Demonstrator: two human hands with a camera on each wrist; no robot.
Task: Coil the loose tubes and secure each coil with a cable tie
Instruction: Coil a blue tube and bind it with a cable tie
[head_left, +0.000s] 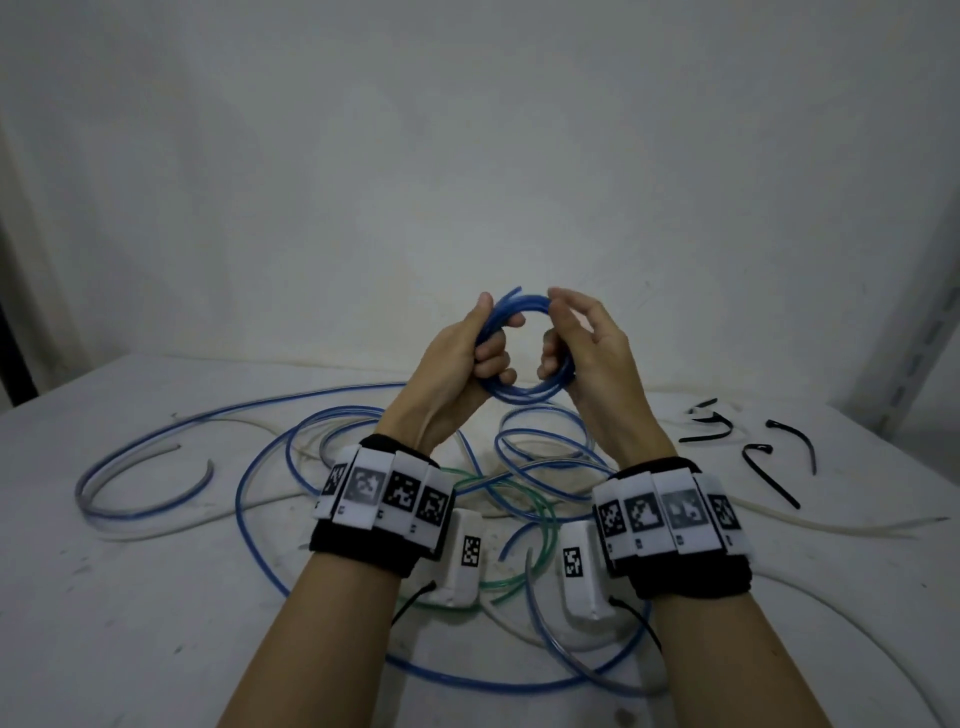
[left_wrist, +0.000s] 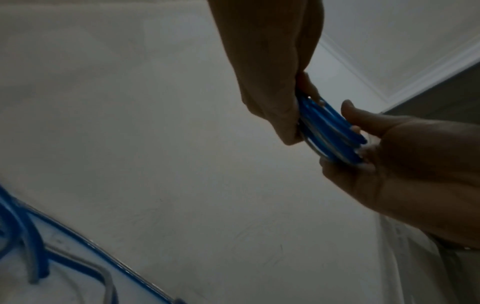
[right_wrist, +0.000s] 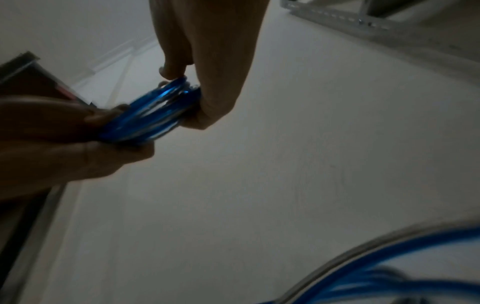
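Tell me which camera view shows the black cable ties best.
The head view: the black cable ties lie loose on the table, right of the right hand. Neither wrist view shows them; both show only hands and blue tubing.

A bright blue coil (head_left: 524, 358) of tube is seen. On the off-white, smudged desk (head_left: 156, 597) loose tubes (head_left: 249, 499) in translucent blue are spread, with one green tube (head_left: 540, 525) and one milky white tube (head_left: 831, 525). Black cable ties (head_left: 769, 462) are noted. Black wristbands (head_left: 363, 545) are patterned with black-and-white square markers.
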